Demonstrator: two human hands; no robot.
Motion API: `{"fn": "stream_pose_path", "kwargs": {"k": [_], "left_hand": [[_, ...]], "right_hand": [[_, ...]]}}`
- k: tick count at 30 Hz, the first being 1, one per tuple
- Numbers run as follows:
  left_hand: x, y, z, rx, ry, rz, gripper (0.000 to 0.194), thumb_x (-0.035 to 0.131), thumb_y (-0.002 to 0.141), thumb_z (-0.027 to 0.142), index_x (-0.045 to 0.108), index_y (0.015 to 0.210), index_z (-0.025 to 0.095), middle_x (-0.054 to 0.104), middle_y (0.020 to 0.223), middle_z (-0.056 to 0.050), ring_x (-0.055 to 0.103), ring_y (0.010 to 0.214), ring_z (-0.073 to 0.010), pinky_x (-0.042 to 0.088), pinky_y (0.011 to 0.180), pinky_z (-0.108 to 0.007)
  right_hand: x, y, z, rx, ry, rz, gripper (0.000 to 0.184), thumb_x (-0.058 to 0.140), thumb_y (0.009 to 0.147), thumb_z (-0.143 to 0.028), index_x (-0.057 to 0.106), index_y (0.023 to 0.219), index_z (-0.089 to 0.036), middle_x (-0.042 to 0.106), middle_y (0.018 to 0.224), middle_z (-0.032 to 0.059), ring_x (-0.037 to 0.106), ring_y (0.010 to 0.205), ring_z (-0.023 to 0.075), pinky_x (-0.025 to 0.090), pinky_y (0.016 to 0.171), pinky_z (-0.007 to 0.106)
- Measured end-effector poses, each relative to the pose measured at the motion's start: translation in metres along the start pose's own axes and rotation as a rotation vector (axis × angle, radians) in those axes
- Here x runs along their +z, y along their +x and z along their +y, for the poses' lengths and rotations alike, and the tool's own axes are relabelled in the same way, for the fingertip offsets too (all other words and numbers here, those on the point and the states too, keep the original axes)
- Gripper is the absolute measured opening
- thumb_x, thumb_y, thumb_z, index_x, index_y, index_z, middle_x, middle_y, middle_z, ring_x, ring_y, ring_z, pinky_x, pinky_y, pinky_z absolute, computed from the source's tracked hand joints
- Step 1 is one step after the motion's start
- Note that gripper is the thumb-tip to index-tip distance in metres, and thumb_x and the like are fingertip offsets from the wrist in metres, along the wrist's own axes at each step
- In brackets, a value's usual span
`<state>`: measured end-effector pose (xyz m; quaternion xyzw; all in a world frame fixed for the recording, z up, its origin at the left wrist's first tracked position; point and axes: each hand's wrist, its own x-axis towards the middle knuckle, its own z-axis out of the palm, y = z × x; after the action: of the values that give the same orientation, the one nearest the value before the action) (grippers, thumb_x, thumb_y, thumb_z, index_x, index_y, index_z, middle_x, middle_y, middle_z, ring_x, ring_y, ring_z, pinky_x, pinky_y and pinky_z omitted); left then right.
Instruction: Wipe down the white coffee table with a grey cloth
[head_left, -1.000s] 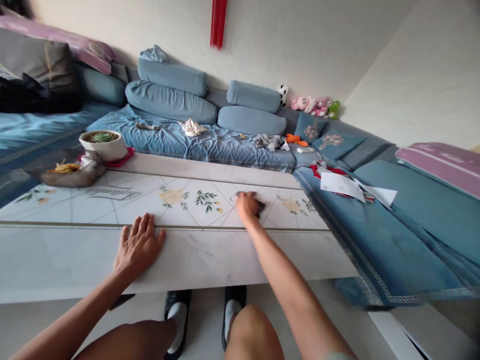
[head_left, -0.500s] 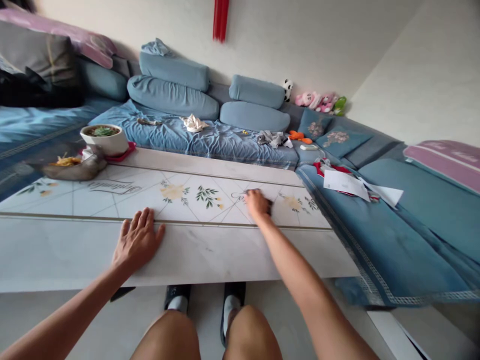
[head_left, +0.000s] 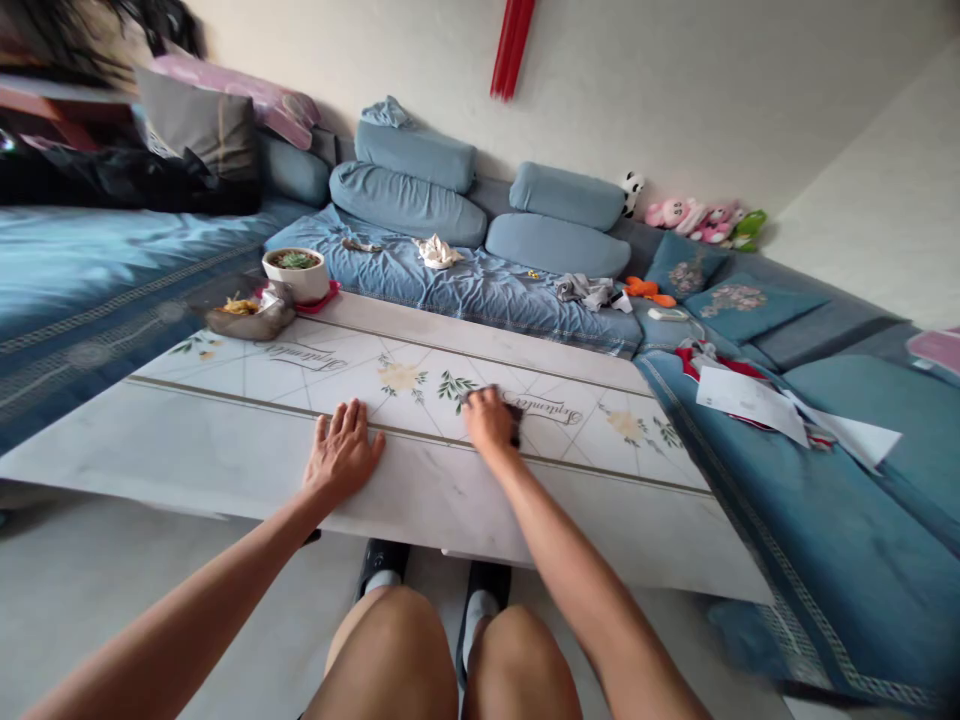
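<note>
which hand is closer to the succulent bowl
Left. The left hand lies on the table, below and right of the succulent bowl; the right hand is farther right.

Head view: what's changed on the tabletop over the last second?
The right hand has slid left across the printed tabletop, pressing a dark wad and uncovering the printed script. The left hand stays flat on the table. The white plant bowl stayed put.

Your right hand (head_left: 489,420) has slid left along the table top (head_left: 225,445), closer to the green leaf picture (head_left: 456,390). Now the curly writing (head_left: 544,408) shows beside it, and the dark cloth (head_left: 515,426) peeks out by your hand. You turned your head too, so everything sits further right.
</note>
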<state>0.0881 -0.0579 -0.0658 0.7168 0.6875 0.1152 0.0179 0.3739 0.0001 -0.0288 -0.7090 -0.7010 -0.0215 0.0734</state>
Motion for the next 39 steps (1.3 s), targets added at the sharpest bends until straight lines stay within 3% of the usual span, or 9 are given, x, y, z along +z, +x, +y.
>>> {"fn": "stream_pose_path", "kwargs": {"k": [3,5,14,19,25,28,33,36,39], "left_hand": [[-0.004,0.0,0.002,-0.006,-0.018,0.009,0.08,0.034,0.114,0.047,0.042,0.179,0.001,0.037,0.187,-0.024,0.03,0.178,-0.0409,0.021,0.145,-0.065],[-0.003,-0.001,0.002,-0.009,-0.04,0.019,0.079,0.036,0.115,0.047,0.042,0.18,0.004,0.037,0.187,-0.024,0.03,0.178,-0.0401,0.021,0.145,-0.064],[0.001,-0.002,0.002,0.005,-0.118,0.025,0.079,0.039,0.116,0.048,0.041,0.181,0.003,0.034,0.188,-0.025,0.027,0.179,-0.0413,0.016,0.147,-0.064],[-0.001,-0.002,0.004,-0.002,-0.123,0.016,0.076,0.037,0.116,0.043,0.041,0.179,0.001,0.033,0.189,-0.025,0.026,0.179,-0.0419,0.016,0.147,-0.066],[-0.006,-0.004,-0.003,0.013,-0.178,0.045,0.065,0.033,0.116,0.026,0.052,0.174,0.007,0.044,0.185,-0.021,0.033,0.178,-0.037,0.023,0.147,-0.062],[-0.004,-0.003,-0.009,-0.041,-0.278,0.067,0.061,0.033,0.114,0.022,0.061,0.168,0.012,0.054,0.179,-0.018,0.043,0.174,-0.0303,0.025,0.148,-0.055],[0.0,0.002,-0.012,-0.099,-0.417,0.109,0.057,0.036,0.112,0.018,0.07,0.157,0.016,0.065,0.17,-0.015,0.052,0.167,-0.0269,0.028,0.148,-0.053],[-0.001,0.003,-0.011,-0.102,-0.441,0.121,0.056,0.037,0.112,0.018,0.071,0.156,0.016,0.066,0.169,-0.015,0.053,0.166,-0.0272,0.029,0.147,-0.054],[-0.003,0.002,-0.012,-0.102,-0.425,0.113,0.056,0.037,0.112,0.018,0.07,0.157,0.015,0.065,0.17,-0.015,0.052,0.167,-0.0275,0.029,0.147,-0.055]], "right_hand": [[0.011,-0.035,-0.072,-0.331,0.051,-0.018,0.028,0.066,0.116,-0.044,0.076,0.135,-0.026,0.07,0.143,0.0126,0.067,0.128,0.0272,0.058,0.097,0.033],[0.012,-0.054,-0.071,-0.442,0.029,-0.026,0.026,0.068,0.116,-0.043,0.076,0.133,-0.026,0.071,0.141,0.0122,0.067,0.127,0.0278,0.059,0.094,0.033],[-0.028,-0.027,0.124,0.204,-0.245,0.029,0.032,0.05,0.117,-0.024,0.074,0.128,-0.007,0.073,0.126,0.0305,0.074,0.112,0.0362,0.056,0.09,0.043],[-0.01,-0.024,0.042,0.122,-0.208,0.026,0.032,0.052,0.12,-0.031,0.075,0.13,-0.012,0.072,0.132,0.0251,0.073,0.117,0.0319,0.055,0.093,0.038],[0.019,-0.067,-0.106,-0.666,0.028,-0.048,0.024,0.058,0.119,-0.037,0.076,0.126,-0.023,0.073,0.134,0.0137,0.066,0.124,0.0289,0.055,0.101,0.036],[0.018,-0.063,-0.074,-0.752,0.12,-0.044,0.021,0.061,0.116,-0.027,0.077,0.13,-0.024,0.073,0.139,0.0113,0.065,0.128,0.0279,0.054,0.111,0.036],[0.006,-0.002,0.036,-0.255,0.094,0.094,0.027,0.061,0.109,-0.02,0.079,0.128,-0.013,0.074,0.132,0.0212,0.067,0.121,0.0346,0.056,0.114,0.048],[0.009,0.001,0.027,-0.242,0.11,0.128,0.025,0.063,0.111,-0.026,0.081,0.118,-0.011,0.074,0.131,0.024,0.067,0.121,0.0366,0.056,0.113,0.05],[0.02,-0.037,-0.021,-0.543,0.224,0.077,0.022,0.066,0.112,-0.031,0.085,0.111,-0.02,0.076,0.135,0.0157,0.067,0.124,0.0314,0.057,0.115,0.043]]}}
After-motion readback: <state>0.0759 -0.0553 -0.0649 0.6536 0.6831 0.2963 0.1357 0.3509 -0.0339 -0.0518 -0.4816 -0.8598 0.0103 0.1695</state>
